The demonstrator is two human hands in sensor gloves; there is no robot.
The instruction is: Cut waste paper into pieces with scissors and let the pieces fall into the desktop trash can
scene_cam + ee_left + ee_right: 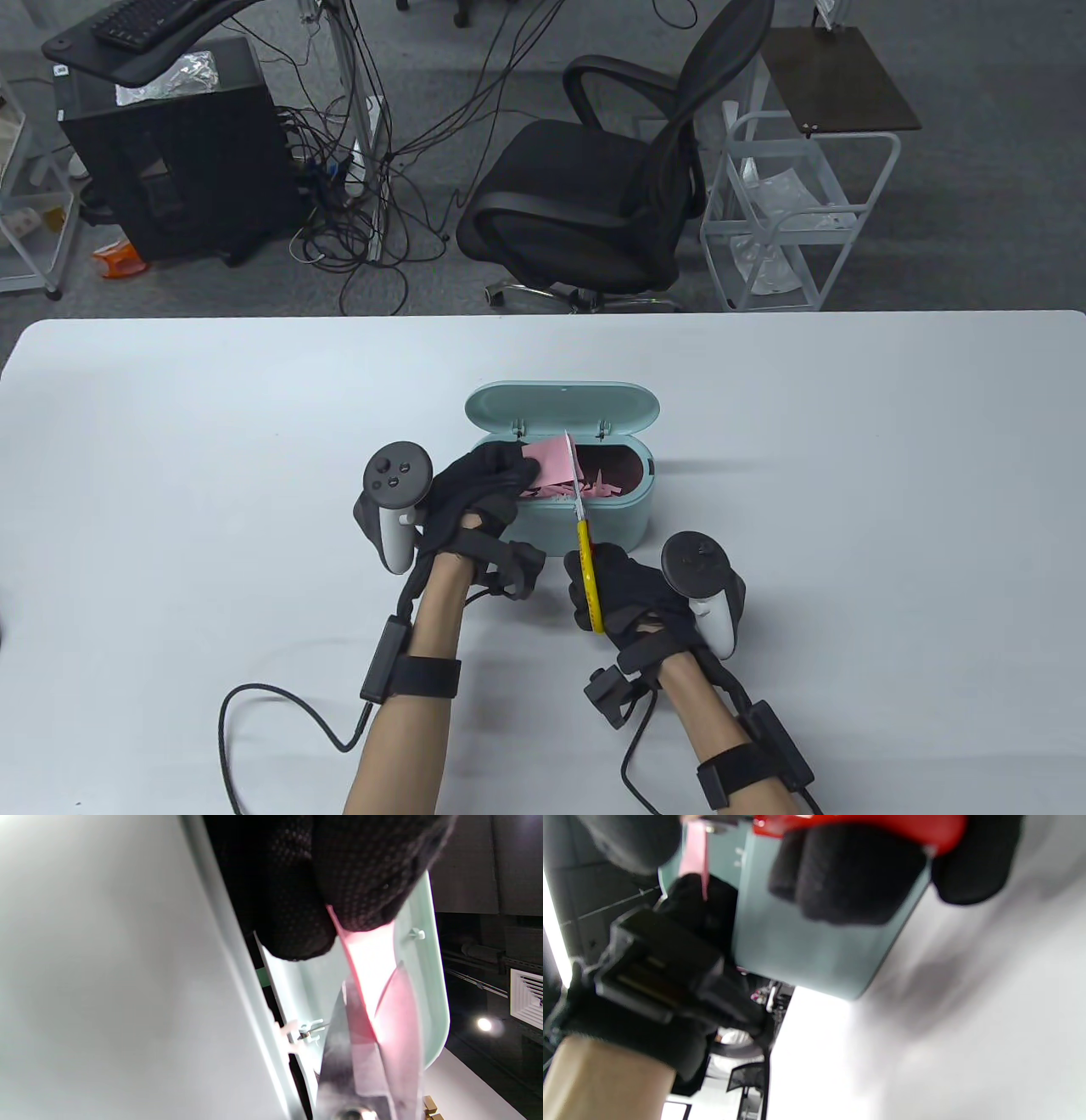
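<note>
- The left hand [479, 497], in a knit black glove, pinches a thin pink paper sheet [556, 458] above the rounded mint plastic trash can [624, 514] on the smooth white desk [848, 509].
- The right hand [632, 594] grips yellow-handled scissors [585, 552]; their metal blades meet the paper.
- Pink scraps [594, 488] lie inside the can, its oval lid [562, 406] raised.

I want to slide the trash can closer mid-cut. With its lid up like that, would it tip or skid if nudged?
The trash can looks low and wide, so it would probably skid on the smooth table rather than tip. Its lid stands open at the back, which may shift weight rearward slightly. Holding only paper scraps, it is likely light and easy to push.
</note>
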